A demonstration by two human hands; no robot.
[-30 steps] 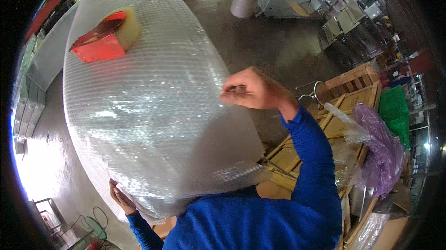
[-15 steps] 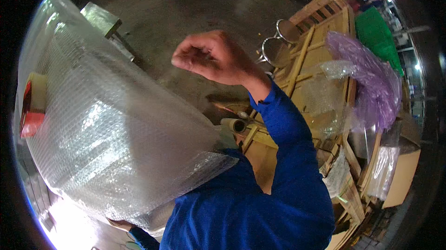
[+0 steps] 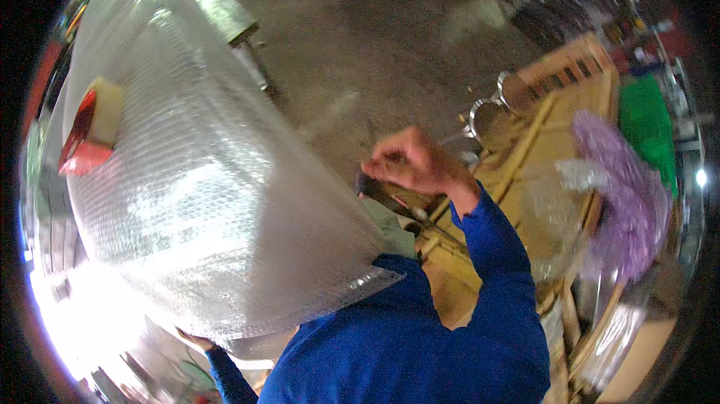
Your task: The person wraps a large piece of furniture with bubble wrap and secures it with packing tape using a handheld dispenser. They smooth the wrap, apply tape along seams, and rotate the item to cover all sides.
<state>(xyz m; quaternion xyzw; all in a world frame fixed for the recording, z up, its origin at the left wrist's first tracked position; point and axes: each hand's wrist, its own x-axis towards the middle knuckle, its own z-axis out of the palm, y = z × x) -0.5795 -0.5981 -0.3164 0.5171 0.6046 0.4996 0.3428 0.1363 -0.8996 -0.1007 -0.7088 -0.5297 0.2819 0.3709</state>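
One large sheet of bubble wrap (image 3: 202,201) fills the left of the view, with one red tape dispenser (image 3: 88,130) carrying a single pale roll. Two hands show — the right hand (image 3: 412,164) raised, the left hand (image 3: 196,340) only a sliver under the wrap's lower edge. Farther off: two round metal rings (image 3: 499,104), one purple plastic bag (image 3: 622,194), one green crate (image 3: 645,119).

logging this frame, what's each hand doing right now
Left hand: mostly hidden under the bubble wrap sheet, gripping its lower edge.
Right hand: curled shut; contents cannot be told.
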